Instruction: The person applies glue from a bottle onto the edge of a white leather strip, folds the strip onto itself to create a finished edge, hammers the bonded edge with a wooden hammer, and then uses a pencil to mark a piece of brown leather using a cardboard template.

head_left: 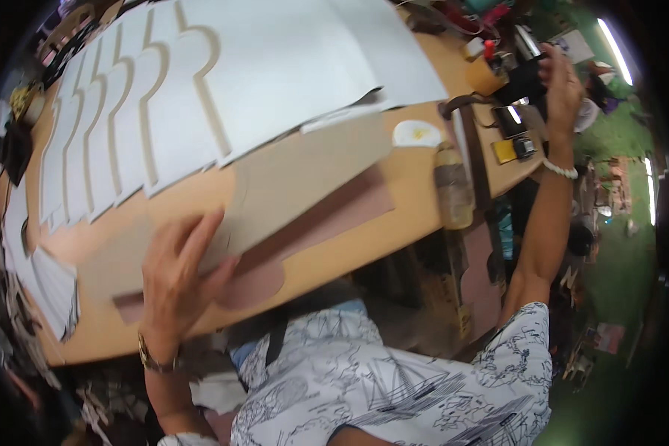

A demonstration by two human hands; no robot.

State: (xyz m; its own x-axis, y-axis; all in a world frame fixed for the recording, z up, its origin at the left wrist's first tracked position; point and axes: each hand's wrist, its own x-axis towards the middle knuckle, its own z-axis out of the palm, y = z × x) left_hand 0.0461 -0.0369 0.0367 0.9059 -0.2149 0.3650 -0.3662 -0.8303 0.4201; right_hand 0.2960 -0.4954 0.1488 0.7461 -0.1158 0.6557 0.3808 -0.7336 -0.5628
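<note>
My left hand [177, 271] is at the near edge of a beige sheet [305, 171], fingers over it and thumb at its edge. The sheet is slightly blurred and lies tilted across the table, its far right end next to the white panels. A mauve flat piece [334, 212] shows partly beneath it. My right hand [563, 89] is raised at the table's right end, fingers stretched and nothing visible in them. Beside it are a dark object [522, 82] and a yellow cup [486, 76] with tools in it.
White panels with curved beige-edged strips [145, 97] overlap across the table [416, 186]. A white dish [416, 134] with yellowish residue and a bottle [453, 189] stand near the right edge. Stacked white pieces [52, 286] lie at left. A yellow-black item [514, 150] sits at right.
</note>
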